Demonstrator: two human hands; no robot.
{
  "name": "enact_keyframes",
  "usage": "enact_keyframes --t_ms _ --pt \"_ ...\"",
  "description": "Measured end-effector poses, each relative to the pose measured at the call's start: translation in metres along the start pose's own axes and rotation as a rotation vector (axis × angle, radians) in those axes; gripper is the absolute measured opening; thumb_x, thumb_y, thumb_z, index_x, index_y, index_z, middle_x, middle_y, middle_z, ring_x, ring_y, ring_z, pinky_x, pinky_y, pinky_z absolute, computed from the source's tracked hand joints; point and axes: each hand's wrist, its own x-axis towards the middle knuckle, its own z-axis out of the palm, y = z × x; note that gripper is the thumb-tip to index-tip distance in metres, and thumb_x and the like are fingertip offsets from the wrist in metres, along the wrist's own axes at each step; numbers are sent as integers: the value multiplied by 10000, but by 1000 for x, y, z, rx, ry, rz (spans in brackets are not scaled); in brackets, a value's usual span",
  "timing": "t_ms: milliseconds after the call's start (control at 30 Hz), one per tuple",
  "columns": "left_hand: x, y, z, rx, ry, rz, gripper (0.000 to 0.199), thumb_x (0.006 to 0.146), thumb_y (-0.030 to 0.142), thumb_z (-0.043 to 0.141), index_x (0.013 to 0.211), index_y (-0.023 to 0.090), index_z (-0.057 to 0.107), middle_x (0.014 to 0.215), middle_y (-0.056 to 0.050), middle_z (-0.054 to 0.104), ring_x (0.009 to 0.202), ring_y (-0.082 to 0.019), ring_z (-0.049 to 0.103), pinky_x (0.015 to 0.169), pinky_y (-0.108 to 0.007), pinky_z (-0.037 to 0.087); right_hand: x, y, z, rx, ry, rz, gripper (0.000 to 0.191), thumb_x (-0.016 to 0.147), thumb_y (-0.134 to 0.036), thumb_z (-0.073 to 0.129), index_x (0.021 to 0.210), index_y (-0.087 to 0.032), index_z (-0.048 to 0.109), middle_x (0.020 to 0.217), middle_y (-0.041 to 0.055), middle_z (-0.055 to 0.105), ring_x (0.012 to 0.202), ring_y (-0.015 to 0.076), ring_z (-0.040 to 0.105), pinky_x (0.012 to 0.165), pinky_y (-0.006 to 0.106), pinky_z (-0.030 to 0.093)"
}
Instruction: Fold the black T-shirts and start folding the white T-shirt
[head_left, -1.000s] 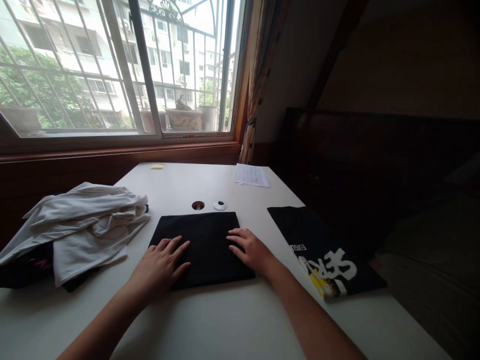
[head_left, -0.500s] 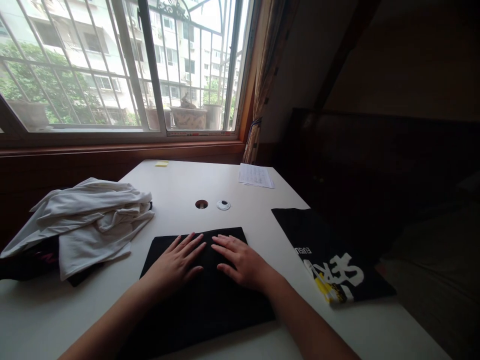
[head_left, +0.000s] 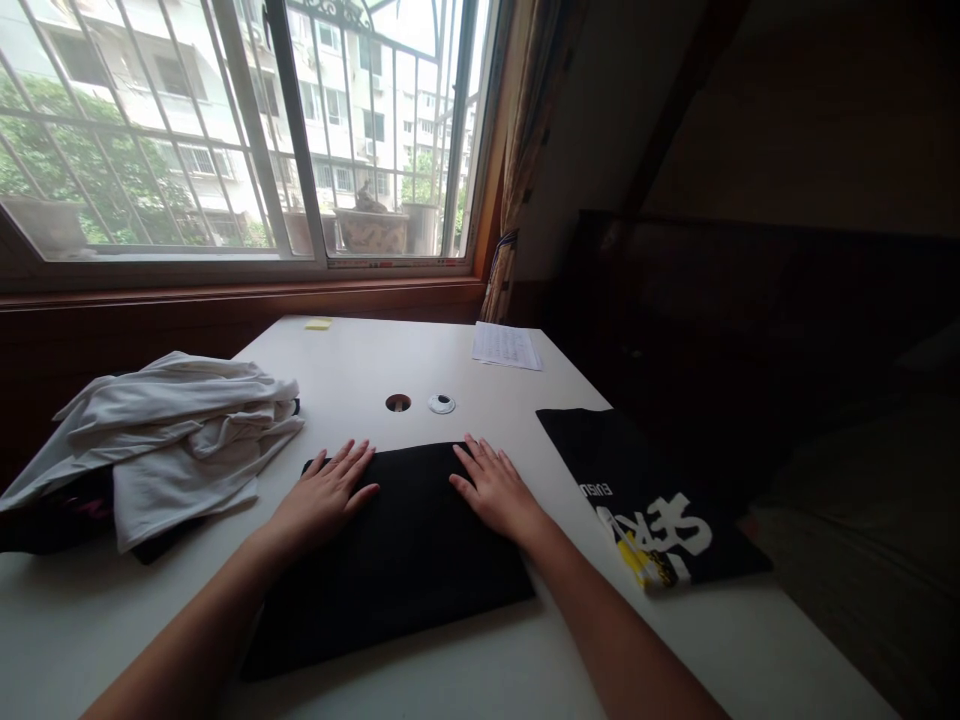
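A folded black garment lies flat on the white table in front of me. My left hand rests on its far left corner, palm down, fingers spread. On the far right corner lies my right hand, also flat with its fingers apart. To the right is another folded black garment, a printed shirt with white and yellow lettering. A crumpled heap of white cloth sits at the left, with dark cloth under part of it.
Papers and a yellow sticky note lie near the table's far edge. Between them and the black garment are a round cable hole and its white cover. A barred window and a curtain stand beyond.
Both hands have slid outward from the middle of the black garment to its far corners. The garment now shows between them, slightly farther from me.
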Motion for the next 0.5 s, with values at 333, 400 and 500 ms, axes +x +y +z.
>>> enact_keyframes --t_ms 333,400,500 --pt "-6 -36 1 -14 81 -114 588 1021 505 370 1520 196 419 1575 -103 417 1486 -316 307 1186 -549 254 -7 35 -11 184 291 122 479 937 -427 550 1354 -194 585 1252 109 666 1181 257 578 1025 388 437" --pt "-6 -35 -3 -28 143 -71 569 1011 500 407 1492 200 462 1505 -108 513 1412 -316 418 1162 -501 321 -13 33 -21 283 228 141 413 915 -429 582 1265 -217 640 1016 67 715 960 225 649 869 348 497" --pt "-6 -32 -12 -59 199 -24 525 994 481 457 1445 219 519 1348 -100 618 1227 -303 559 1058 -442 446 -23 28 -36 404 25 140 463 903 -485 600 1300 -248 626 817 16 696 742 188 655 692 303 487"
